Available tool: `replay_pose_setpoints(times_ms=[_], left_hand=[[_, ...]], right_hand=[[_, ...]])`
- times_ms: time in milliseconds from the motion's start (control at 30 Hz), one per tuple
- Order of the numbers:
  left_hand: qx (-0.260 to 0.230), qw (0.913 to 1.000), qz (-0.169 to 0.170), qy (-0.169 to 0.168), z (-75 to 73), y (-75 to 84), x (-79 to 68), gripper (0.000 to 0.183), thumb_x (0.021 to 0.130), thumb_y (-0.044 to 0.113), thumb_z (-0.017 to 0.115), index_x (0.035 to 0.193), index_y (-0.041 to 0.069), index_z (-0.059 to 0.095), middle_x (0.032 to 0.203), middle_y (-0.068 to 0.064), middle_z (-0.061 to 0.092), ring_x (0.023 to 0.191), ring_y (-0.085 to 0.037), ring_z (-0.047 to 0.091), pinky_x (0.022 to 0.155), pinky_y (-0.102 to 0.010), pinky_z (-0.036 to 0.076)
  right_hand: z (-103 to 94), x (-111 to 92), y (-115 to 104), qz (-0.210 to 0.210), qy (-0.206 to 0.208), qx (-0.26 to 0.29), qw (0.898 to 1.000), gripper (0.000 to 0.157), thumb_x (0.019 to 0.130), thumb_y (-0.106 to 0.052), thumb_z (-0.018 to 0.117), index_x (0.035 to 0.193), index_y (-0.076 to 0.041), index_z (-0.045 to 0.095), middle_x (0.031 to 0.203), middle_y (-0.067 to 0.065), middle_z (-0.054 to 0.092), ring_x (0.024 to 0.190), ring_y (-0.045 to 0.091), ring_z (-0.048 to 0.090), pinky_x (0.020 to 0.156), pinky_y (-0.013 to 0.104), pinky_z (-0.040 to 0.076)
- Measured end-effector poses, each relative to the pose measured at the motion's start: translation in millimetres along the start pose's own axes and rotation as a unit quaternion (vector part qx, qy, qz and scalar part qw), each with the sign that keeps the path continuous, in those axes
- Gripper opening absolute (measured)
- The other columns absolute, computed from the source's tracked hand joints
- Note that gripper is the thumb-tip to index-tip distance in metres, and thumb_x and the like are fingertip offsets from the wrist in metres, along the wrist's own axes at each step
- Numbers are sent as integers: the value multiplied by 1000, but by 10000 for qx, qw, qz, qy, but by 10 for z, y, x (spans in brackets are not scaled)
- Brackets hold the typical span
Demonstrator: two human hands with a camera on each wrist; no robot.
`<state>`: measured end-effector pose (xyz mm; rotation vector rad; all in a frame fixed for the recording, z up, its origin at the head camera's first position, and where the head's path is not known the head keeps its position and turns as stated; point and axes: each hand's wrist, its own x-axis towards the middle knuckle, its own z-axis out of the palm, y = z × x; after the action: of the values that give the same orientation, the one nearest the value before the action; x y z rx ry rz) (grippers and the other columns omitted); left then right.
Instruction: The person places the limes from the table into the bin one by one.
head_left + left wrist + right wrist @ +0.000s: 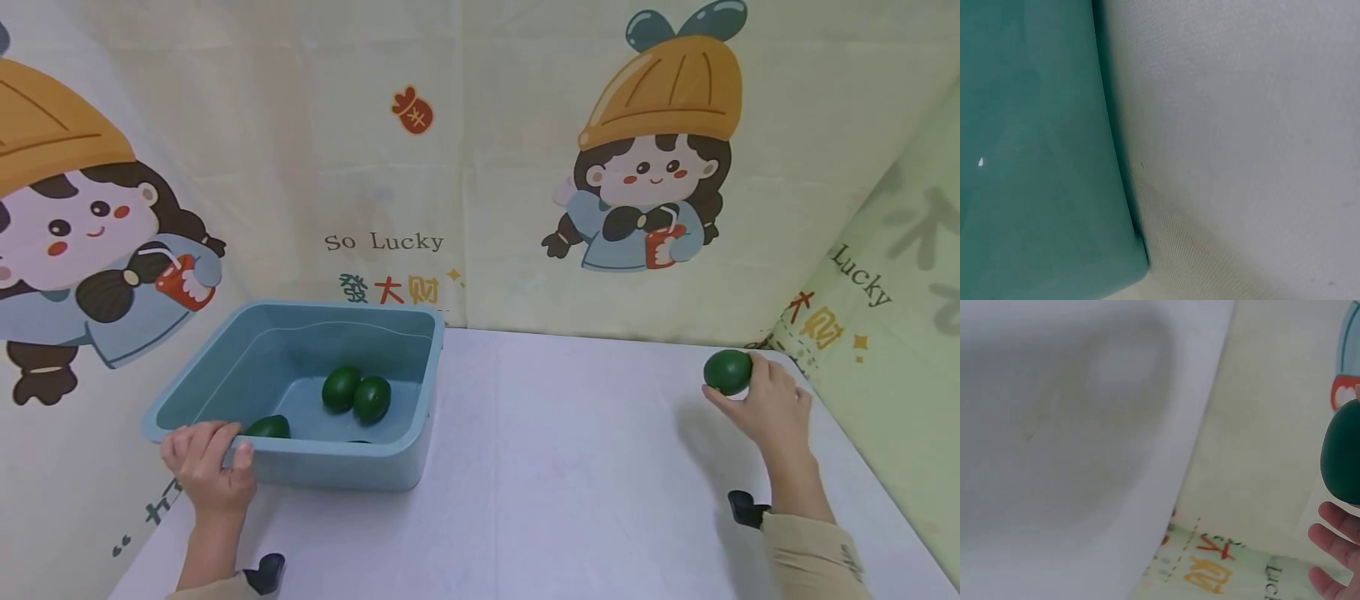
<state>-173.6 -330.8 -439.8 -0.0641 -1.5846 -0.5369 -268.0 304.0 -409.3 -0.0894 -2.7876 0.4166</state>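
Note:
At the right of the head view, my right hand (777,408) holds a smooth dark green avocado (727,372) between thumb and fingers. The avocado is raised over the white table, its shadow lying below. In the right wrist view the same avocado (1342,453) shows at the right edge, partly cut off. My left hand (208,467) grips the near rim of a blue plastic bin (337,471), its fingers hooked over the edge. Inside lie several avocados: a pair (356,393) side by side and one (268,427) by the near wall, partly hidden. The left wrist view shows the bin's outer wall (1041,150).
The bin stands on the left part of the white table (555,467). A cartoon-printed cloth (510,208) hangs along the back, with another printed cloth side (900,400) along the right edge. Black straps (746,508) show near both sleeves.

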Motion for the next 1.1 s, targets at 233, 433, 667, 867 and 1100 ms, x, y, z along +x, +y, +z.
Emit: replay_pose_setpoints(times_ms=[233, 433, 667, 867, 1100], left_hand=[[-7, 10000, 31, 12, 6, 0, 7, 71, 87, 56, 43, 64, -11, 56, 62, -27, 49, 68, -43, 39, 92, -37, 24], [16, 10000, 11, 3, 8, -11, 0, 72, 86, 57, 43, 64, -10, 56, 62, -27, 50, 68, -44, 40, 93, -37, 24], [-25, 10000, 13, 85, 20, 9, 13, 72, 86, 57, 43, 63, -10, 55, 61, -26, 48, 67, -43, 38, 92, -37, 24], [-109, 9996, 59, 255, 46, 38, 37, 72, 86, 57, 44, 61, -10, 54, 59, -26, 47, 64, -43, 37, 91, -37, 25], [-133, 9995, 40, 290, 59, 41, 44, 72, 86, 57, 45, 61, -10, 54, 59, -26, 46, 64, -43, 37, 90, -36, 25]], right_hand=[[-54, 47, -351, -269, 125, 89, 9995, 83, 77, -48, 64, 128, 9, 31, 120, 35, 37, 108, 49, 34, 87, 65, 21], [-67, 82, -680, -677, 272, 247, 9970, 80, 75, -45, 66, 127, 7, 34, 119, 32, 39, 109, 47, 36, 88, 64, 21], [-20, 121, -1092, -1161, 301, 597, 9910, 79, 72, -41, 70, 128, 3, 36, 122, 26, 42, 114, 43, 36, 91, 63, 19], [41, 145, -1440, -1551, 366, 745, 9844, 79, 70, -41, 72, 128, 1, 38, 123, 23, 44, 115, 40, 38, 92, 62, 21], [77, 162, -1827, -1896, 218, 794, 9784, 79, 67, -42, 75, 126, -3, 40, 124, 20, 45, 115, 36, 41, 95, 59, 23]])
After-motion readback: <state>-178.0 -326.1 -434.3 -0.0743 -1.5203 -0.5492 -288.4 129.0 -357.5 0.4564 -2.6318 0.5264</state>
